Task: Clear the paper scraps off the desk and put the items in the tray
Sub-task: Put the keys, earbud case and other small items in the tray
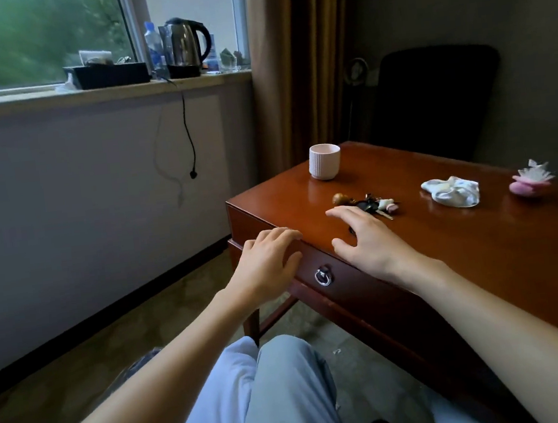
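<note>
Red-brown desk (482, 259) carries a cup (324, 161), keys (371, 205), a crumpled white scrap (453, 191) and a pink trinket (530, 179), the left hand (269, 260) resting loose-fingered on its near edge, the right hand (365, 240) spread just before the keys, neither holding anything, the black tray (108, 74) well apart on the windowsill (18, 99)

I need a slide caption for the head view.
Open left hand and right hand at the desk edge, near keys.

Dim room; daylight comes only through the window (36, 40) at ten o'clock, the greenery beyond it smeared. The polished desk (480, 241) shows soft glare below the cup (324, 161). The chair (438, 101) at one o'clock sinks into shadow. Lines bow toward the edges.
</note>
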`<state>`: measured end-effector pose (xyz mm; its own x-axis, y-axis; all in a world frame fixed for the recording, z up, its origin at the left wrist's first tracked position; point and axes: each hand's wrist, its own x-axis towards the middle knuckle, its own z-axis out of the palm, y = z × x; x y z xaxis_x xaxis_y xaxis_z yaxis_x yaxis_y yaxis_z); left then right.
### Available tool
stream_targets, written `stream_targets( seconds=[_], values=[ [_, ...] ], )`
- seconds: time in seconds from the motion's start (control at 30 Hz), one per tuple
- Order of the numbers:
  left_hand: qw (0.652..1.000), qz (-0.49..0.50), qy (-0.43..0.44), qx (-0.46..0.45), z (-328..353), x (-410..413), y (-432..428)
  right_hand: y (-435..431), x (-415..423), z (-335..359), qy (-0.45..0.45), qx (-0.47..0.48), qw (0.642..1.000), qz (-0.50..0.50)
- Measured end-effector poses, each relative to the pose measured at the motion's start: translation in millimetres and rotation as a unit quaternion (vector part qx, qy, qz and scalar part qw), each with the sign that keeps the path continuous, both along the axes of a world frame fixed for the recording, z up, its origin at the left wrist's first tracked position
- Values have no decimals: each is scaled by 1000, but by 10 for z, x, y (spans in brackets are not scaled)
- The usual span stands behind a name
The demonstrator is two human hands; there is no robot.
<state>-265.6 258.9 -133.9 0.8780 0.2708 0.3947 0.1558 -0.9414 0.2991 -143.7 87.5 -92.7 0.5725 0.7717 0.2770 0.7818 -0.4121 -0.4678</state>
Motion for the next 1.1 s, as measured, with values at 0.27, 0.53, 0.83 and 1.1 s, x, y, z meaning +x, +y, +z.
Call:
stream_targets(
  seconds=[0.27, 0.53, 0.83, 1.1],
  values=[
    [998, -60, 11, 27, 46, 664, -378, -378, 596, -90, -10, -6, 998, -68],
    [996, -53, 23, 62, 3, 1237, -524, -385, 1151, -267, 15, -12, 994, -109],
    [996, -71, 28, -42, 87, 1559, -369, -109, 1522, -227, 37, -55, 993, -96],
    [997, -65, 23, -44, 172, 1622, -280, -144, 1553, -215, -2, -70, 993, -96]
  ],
)
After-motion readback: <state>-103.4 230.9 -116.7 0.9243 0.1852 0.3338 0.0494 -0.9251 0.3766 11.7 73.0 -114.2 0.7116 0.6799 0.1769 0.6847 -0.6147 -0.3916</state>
